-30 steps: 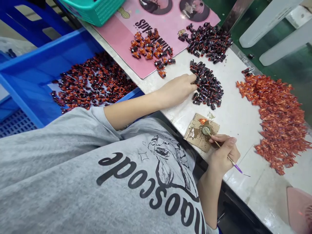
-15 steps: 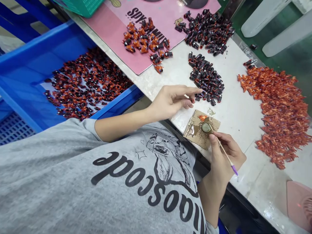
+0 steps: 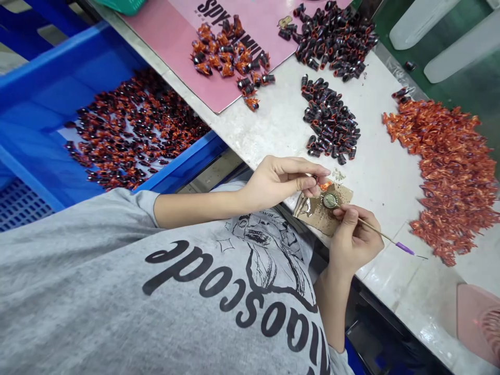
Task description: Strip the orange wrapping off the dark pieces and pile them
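My left hand (image 3: 291, 179) pinches a small black part (image 3: 314, 177), mostly hidden by the fingers, above a piece of cardboard (image 3: 318, 221). Between thumb and fingers, my right hand (image 3: 353, 237) holds a thin wooden stick (image 3: 377, 230) with a purple sleeve and a fine tip at its outer end. The stick's inner end is near a bottle cap (image 3: 330, 200) on the cardboard; whether it touches the cap is unclear. A small orange figure piece (image 3: 325, 185) lies beside the cap. Just beyond my left hand is a pile of black parts (image 3: 332, 122) with orange rims.
A larger black pile (image 3: 336, 39) lies at the back, a heap of orange pieces (image 3: 453, 182) at the right. Joined orange-and-black pieces (image 3: 226, 52) sit on a pink mat (image 3: 164, 39). A blue crate (image 3: 35, 94) at left holds many more. A pink fan-like object (image 3: 474, 323) stands lower right.
My left hand has moved from the black pile toward the cardboard, with the small black part in its fingers. The stick has swung flatter, its purple end now farther right.
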Demonstrator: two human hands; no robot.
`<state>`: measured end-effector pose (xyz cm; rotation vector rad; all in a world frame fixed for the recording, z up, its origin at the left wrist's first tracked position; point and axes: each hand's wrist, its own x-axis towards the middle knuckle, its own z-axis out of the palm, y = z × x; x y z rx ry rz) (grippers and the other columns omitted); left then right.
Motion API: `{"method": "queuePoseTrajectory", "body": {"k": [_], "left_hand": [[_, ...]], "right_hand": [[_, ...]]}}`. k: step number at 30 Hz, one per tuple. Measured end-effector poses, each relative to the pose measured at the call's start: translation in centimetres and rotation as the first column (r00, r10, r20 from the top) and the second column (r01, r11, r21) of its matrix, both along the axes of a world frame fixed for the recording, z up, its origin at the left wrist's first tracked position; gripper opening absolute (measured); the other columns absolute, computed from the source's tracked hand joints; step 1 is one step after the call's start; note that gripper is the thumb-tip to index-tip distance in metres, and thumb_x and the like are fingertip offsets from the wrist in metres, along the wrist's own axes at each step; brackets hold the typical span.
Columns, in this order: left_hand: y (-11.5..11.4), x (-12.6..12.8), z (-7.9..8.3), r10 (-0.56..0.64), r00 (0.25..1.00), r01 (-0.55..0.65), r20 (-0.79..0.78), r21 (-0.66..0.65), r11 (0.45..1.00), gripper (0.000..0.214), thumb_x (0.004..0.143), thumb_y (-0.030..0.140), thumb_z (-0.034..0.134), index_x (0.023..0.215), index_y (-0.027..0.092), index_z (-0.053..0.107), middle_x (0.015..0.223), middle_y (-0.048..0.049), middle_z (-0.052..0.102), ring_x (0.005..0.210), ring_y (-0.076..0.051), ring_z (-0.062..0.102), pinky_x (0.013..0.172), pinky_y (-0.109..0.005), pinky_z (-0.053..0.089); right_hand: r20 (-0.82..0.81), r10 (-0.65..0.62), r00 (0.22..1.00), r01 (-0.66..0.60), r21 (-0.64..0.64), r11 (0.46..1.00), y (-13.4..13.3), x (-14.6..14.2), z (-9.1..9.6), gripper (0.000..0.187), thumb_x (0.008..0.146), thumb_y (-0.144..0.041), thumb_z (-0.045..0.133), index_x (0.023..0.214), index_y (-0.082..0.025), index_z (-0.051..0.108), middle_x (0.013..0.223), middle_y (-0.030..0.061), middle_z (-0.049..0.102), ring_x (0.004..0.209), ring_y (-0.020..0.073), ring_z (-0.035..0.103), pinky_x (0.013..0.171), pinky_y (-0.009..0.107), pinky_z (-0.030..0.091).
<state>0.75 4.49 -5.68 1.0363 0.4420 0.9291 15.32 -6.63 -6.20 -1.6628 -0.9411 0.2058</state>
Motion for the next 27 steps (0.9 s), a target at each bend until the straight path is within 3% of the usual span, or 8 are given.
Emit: {"method": "queuePoseTrajectory", "body": {"k": [6,11,16,22,27], "left_hand": [[-0.4,0.1,0.0,-0.066,0.998,0.065,-0.002,-0.153,0.986,0.032,0.074,0.036,0.086,0.1,0.018,0.081,0.095,-0.0051,0.079,0.075,-0.014,0.077,0.07,-0.023,0.065],[-0.7,0.2,0.1,-0.105,0.994,0.11,0.034,-0.232,0.967,0.028,0.069,0.033,0.09,0.088,0.015,0.081,0.085,-0.005,0.079,0.077,-0.014,0.076,0.072,-0.024,0.065],[-1.0,0.2,0.6,-0.155,0.988,0.153,0.025,-0.383,0.911,0.028,0.058,0.026,0.095,0.078,0.013,0.08,0.085,-0.0052,0.079,0.071,-0.012,0.074,0.074,-0.025,0.063],[-1.3,0.5,0.7,-0.203,0.979,0.188,0.024,-0.49,0.851,0.032,0.055,0.027,0.096,0.079,0.013,0.08,0.081,-0.0039,0.078,0.067,-0.011,0.071,0.078,-0.028,0.063],[-1.2,0.5,1.1,-0.179,0.983,0.177,0.043,-0.496,0.85,0.029,0.055,0.026,0.096,0.076,0.014,0.08,0.078,-0.003,0.078,0.068,-0.011,0.072,0.07,-0.023,0.062]], "right_hand": [[0.024,-0.011,1.0,0.011,0.005,1.0,0.2,0.0,-0.1,0.028,0.093,-0.039,0.063,0.077,-0.018,0.068,0.068,-0.0006,0.067,0.061,0.0105,0.064,0.06,0.023,0.05],[0.039,-0.05,0.998,0.049,0.034,0.998,0.4,-0.4,0.0,0.031,0.094,-0.041,0.062,0.075,-0.017,0.068,0.067,-0.0005,0.065,0.06,0.0109,0.062,0.058,0.024,0.049],[0.004,-0.147,0.989,0.143,0.218,0.965,0.5,-1.6,1.3,0.03,0.094,-0.041,0.064,0.076,-0.017,0.067,0.066,-0.0001,0.064,0.058,0.0121,0.061,0.053,0.026,0.046],[0.056,0.006,0.998,-0.024,0.327,0.945,0.5,-2.8,2.6,0.024,0.096,-0.038,0.061,0.082,-0.02,0.068,0.065,-0.0016,0.063,0.06,0.0127,0.061,0.052,0.027,0.043],[0.068,0.046,0.997,-0.066,0.335,0.94,0.5,-3.0,2.7,0.021,0.097,-0.036,0.06,0.085,-0.021,0.068,0.065,-0.0019,0.062,0.062,0.0132,0.061,0.053,0.028,0.044]]}}
